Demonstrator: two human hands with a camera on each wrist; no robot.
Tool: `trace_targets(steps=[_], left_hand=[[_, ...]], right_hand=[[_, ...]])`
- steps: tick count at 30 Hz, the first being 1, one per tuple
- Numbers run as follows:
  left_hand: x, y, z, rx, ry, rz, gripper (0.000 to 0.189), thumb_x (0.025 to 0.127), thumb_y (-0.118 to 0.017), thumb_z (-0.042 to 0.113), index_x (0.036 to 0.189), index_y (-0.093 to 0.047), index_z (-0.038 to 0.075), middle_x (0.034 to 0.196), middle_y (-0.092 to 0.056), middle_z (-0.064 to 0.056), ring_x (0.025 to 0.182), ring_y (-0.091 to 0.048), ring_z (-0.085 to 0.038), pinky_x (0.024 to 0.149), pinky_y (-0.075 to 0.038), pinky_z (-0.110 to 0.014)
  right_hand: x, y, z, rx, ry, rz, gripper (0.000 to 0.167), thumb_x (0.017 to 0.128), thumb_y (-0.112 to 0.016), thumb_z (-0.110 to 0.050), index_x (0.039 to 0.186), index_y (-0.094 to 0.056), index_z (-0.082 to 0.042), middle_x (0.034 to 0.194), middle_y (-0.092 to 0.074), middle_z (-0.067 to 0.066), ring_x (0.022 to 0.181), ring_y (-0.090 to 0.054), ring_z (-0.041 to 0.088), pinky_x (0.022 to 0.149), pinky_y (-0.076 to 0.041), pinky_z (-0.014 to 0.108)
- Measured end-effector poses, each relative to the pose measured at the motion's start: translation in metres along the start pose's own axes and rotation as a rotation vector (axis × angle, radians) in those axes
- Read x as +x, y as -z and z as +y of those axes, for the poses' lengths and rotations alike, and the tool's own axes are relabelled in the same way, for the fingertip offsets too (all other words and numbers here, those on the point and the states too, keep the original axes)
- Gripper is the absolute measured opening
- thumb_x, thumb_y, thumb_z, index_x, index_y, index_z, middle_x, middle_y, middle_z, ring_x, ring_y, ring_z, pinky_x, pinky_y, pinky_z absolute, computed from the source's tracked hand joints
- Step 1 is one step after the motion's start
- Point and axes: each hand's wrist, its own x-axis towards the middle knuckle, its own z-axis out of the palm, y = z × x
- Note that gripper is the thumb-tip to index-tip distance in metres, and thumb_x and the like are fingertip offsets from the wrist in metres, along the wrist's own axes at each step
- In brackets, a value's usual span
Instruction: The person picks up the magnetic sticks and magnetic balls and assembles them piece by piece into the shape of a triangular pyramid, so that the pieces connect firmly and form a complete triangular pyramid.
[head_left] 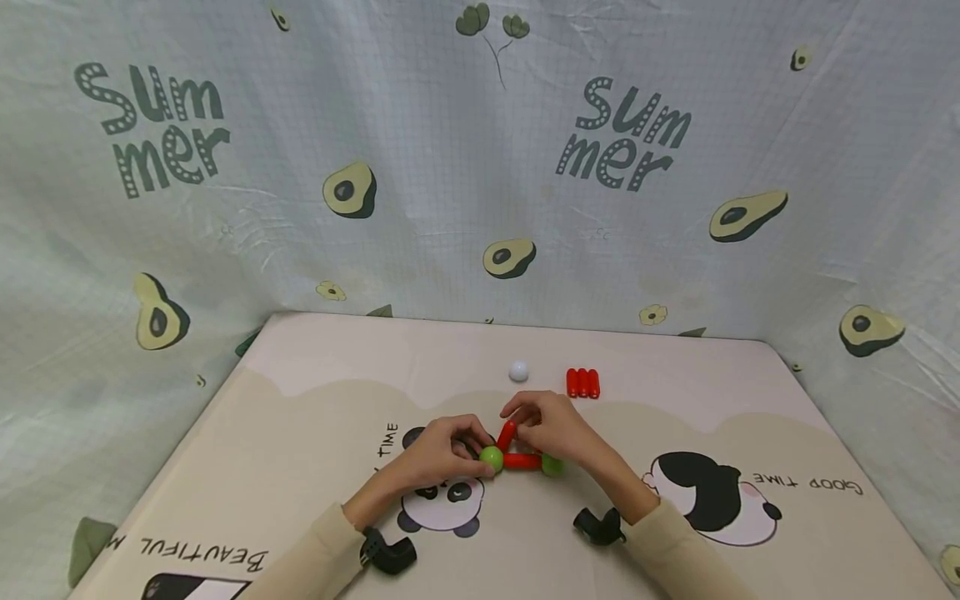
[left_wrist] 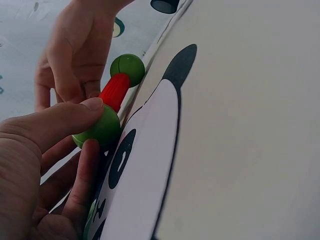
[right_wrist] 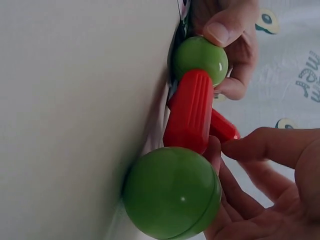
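Observation:
My left hand (head_left: pixel 442 450) pinches a green ball (head_left: pixel 491 458) between thumb and fingers, low over the printed mat. A ribbed red rod (head_left: pixel 522 461) joins this ball to a second green ball (head_left: pixel 552 465) on the right. Another red rod (head_left: pixel 507 435) slants up and away from the left ball. At that rod's free end is my right hand (head_left: pixel 551 425), its thumb and a finger pinching it. In the right wrist view, the slanted rod (right_wrist: pixel 225 126) is partly hidden behind the joining rod, so its contact with the ball is hard to see.
Beyond the hands lies a white ball (head_left: pixel 518 371). To its right, three red rods (head_left: pixel 582 383) lie side by side. The pale mat (head_left: pixel 300 467) carries printed pandas and lettering, and a patterned curtain (head_left: pixel 427 125) hangs behind its far edge.

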Motion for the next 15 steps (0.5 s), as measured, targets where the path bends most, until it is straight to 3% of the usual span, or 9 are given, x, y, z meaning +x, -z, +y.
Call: trace_targets(steps=[5, 9, 15], left_hand=[[-0.0011, 0.0, 0.0005, -0.009, 0.005, -0.003, 0.029, 0.084, -0.086, 0.015, 0.108, -0.071, 0.006, 0.103, -0.074, -0.015, 0.089, -0.07, -0.014, 0.077, -0.058, -0.02], [-0.0022, 0.0002, 0.0005, -0.001, 0.007, -0.001, 0.029, 0.085, -0.086, 0.015, 0.108, -0.071, 0.006, 0.103, -0.073, -0.014, 0.089, -0.07, -0.014, 0.077, -0.058, -0.02], [-0.0013, -0.0002, 0.0016, 0.009, 0.019, 0.001, 0.029, 0.084, -0.086, 0.015, 0.106, -0.07, 0.006, 0.103, -0.074, -0.013, 0.088, -0.07, -0.014, 0.077, -0.058, -0.02]], right_hand=[[-0.0016, 0.0002, -0.0032, -0.044, 0.041, -0.056, 0.025, 0.088, -0.066, 0.0, 0.11, -0.074, -0.009, 0.098, -0.075, 0.002, 0.089, -0.066, 0.017, 0.079, -0.057, 0.032], [-0.0015, 0.0, -0.0042, -0.059, 0.037, -0.023, 0.018, 0.092, -0.069, -0.005, 0.109, -0.074, -0.01, 0.096, -0.074, 0.0, 0.088, -0.066, 0.014, 0.079, -0.057, 0.03], [-0.0014, 0.0048, -0.0013, 0.015, 0.024, -0.002, 0.017, 0.096, -0.07, -0.011, 0.112, -0.074, -0.008, 0.098, -0.074, 0.001, 0.089, -0.065, 0.016, 0.075, -0.056, 0.029]])
